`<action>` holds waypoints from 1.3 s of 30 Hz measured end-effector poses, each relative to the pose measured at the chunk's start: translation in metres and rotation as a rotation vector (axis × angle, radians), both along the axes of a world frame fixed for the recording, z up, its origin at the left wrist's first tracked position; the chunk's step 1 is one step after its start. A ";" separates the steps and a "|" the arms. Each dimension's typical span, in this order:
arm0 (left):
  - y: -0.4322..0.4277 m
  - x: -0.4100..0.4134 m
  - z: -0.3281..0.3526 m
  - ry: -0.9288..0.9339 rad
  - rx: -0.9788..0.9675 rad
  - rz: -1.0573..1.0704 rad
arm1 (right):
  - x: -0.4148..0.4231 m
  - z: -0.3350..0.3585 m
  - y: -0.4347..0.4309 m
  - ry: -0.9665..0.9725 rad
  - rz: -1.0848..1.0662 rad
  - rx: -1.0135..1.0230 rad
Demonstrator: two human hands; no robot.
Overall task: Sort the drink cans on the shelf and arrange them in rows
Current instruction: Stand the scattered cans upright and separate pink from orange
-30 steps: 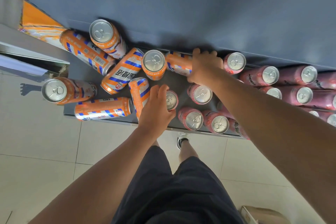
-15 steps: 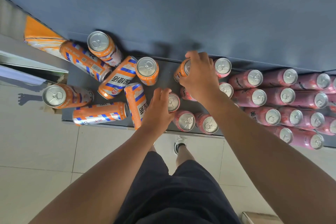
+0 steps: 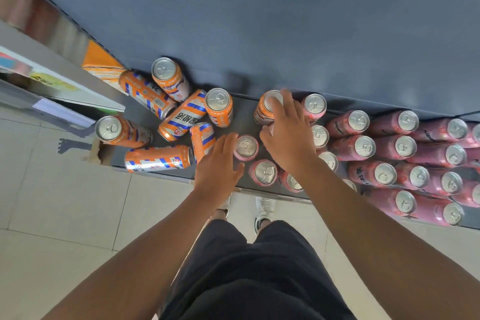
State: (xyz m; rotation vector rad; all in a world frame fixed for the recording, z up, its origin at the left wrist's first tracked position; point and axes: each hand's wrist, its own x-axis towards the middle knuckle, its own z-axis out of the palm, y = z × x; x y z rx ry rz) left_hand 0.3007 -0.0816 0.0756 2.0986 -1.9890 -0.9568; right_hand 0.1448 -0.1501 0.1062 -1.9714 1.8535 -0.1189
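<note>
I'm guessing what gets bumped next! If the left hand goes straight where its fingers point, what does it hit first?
Probably the upright pink can, just ahead of the left hand; they look almost touching, though depth is hard to judge.

light: bright, even; soft shadows | blur: upper-left edge; wide-angle warp

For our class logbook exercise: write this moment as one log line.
left hand open, beside pink can | right hand on orange can, grip unclear | shelf: loose cans left, pink rows right
</note>
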 end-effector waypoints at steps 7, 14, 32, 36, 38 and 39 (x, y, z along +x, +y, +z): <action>0.034 0.015 0.034 -0.314 0.057 0.001 | 0.017 0.023 0.043 0.035 0.244 0.051; 0.081 0.022 0.058 -0.555 0.120 0.026 | 0.028 0.037 0.083 -0.002 0.421 0.084; 0.062 0.139 0.018 -0.506 0.108 -0.188 | 0.120 -0.009 0.101 -0.004 0.178 0.377; 0.044 0.159 -0.004 -0.447 0.107 -0.303 | 0.142 -0.026 0.105 -0.031 -0.042 0.464; 0.035 0.164 -0.015 -0.418 0.090 -0.341 | 0.150 -0.035 0.104 -0.086 -0.174 0.516; 0.031 0.164 -0.021 -0.396 0.081 -0.354 | 0.154 -0.040 0.104 -0.124 -0.237 0.533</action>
